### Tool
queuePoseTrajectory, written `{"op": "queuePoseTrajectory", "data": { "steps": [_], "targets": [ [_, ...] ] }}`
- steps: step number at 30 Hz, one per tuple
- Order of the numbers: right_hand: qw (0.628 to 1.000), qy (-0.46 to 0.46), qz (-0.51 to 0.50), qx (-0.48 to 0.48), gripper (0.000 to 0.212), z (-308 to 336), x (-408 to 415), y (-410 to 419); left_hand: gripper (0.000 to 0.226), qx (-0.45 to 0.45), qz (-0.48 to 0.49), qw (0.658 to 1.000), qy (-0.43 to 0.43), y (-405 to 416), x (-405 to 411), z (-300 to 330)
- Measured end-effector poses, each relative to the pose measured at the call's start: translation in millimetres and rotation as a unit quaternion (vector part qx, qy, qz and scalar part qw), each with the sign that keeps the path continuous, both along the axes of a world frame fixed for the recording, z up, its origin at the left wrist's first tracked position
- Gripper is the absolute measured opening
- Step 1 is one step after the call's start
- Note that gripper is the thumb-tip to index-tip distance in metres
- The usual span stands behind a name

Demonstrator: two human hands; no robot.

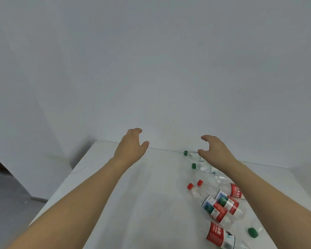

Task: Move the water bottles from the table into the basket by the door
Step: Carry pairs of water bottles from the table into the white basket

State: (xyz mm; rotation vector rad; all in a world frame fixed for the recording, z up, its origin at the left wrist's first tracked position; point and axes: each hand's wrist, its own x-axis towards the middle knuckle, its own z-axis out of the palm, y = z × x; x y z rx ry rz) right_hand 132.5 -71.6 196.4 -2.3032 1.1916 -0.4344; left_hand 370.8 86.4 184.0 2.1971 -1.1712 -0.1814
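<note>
Right hand (214, 150): ours, held out over the far right of the table, fingers curled and spread, holding nothing; it hovers over the two farthest bottles.
Left hand (131, 146): ours, open and relaxed, empty, above bare cloth to the left of the bottles, touching none.
Green-cap bottles (196, 155): two, lying on their sides by the far edge, caps pointing left, bodies partly hidden under our right hand and wrist.
Red-cap bottles (215, 207): two, lying side by side and touching, nearer to us, clear with red-and-white labels.
Other bottles (235, 190): one labelled bottle behind the red-cap pair, one at the bottom edge (220, 234); a green cap (253, 232) near it, whether loose or fitted we cannot tell.
Table (133, 194): white cloth, set against a white wall.
Basket, door: not in view.
Handling, our judgement: thin clear plastic; how full they are we cannot tell, so weight is uncertain. Walls likely dent under a hard squeeze; round bodies may roll when nudged.
Where to hold, our judgement: around the labelled middle, or at the neck below the cap.
Progress: all the bottles we see lie on the table; none lifted.
</note>
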Motion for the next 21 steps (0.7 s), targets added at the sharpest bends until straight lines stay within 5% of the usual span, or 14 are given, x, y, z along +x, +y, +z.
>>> {"op": "queuePoseTrajectory", "data": {
  "steps": [4,9,12,17,21],
  "targets": [
    [0.998,0.034,0.016,0.044,0.054,-43,-54,-52,0.058,0.006,0.061,0.988,0.145,-48,-52,-32],
    [0.991,0.078,0.035,0.107,0.06,-113,-100,-98,0.06,0.084,0.123,0.919,0.366,-86,-121,-102],
    [0.981,0.128,0.031,0.142,0.063,-157,-113,-110,0.044,0.164,0.12,0.886,0.418,-91,-159,-146],
    [0.968,0.16,0.078,0.178,0.058,-218,-112,-115,0.047,0.258,-0.108,0.953,0.117,-94,-212,-210],
    [0.965,0.154,0.121,0.175,0.058,-244,-97,-117,0.063,0.295,-0.355,0.886,-0.05,-93,-250,-253]
  ]
}}
